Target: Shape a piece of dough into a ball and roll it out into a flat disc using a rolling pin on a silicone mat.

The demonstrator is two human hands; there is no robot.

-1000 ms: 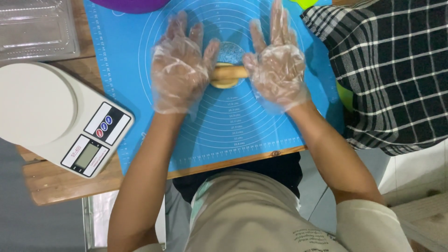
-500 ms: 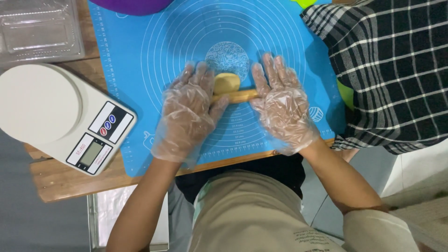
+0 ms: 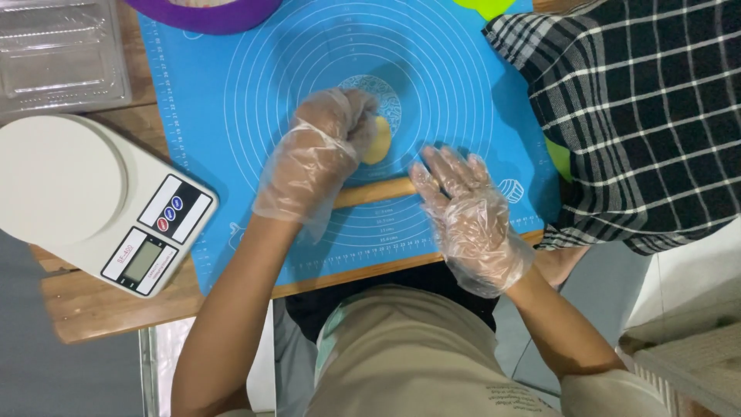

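Note:
A small flattened piece of yellow dough (image 3: 379, 140) lies near the middle of the blue silicone mat (image 3: 231, 100). My left hand (image 3: 316, 158), in a clear plastic glove, curls its fingers around the dough's left edge. A thin wooden rolling pin (image 3: 378, 193) lies across the mat just below the dough. Part of it is hidden under my left hand. My right hand (image 3: 467, 212), also gloved, lies flat with spread fingers, its fingertips at the pin's right end.
A white kitchen scale (image 3: 93, 201) sits on the wooden table at the left. A clear plastic tray (image 3: 58, 50) is at the back left. A purple bowl (image 3: 204, 11) stands at the mat's far edge. A person in a black-and-white checked garment (image 3: 641, 116) sits at the right.
The rolling pin has rolled nearer to me, off the dough. My left hand left the pin and curled onto the dough. My right hand slid down and to the right.

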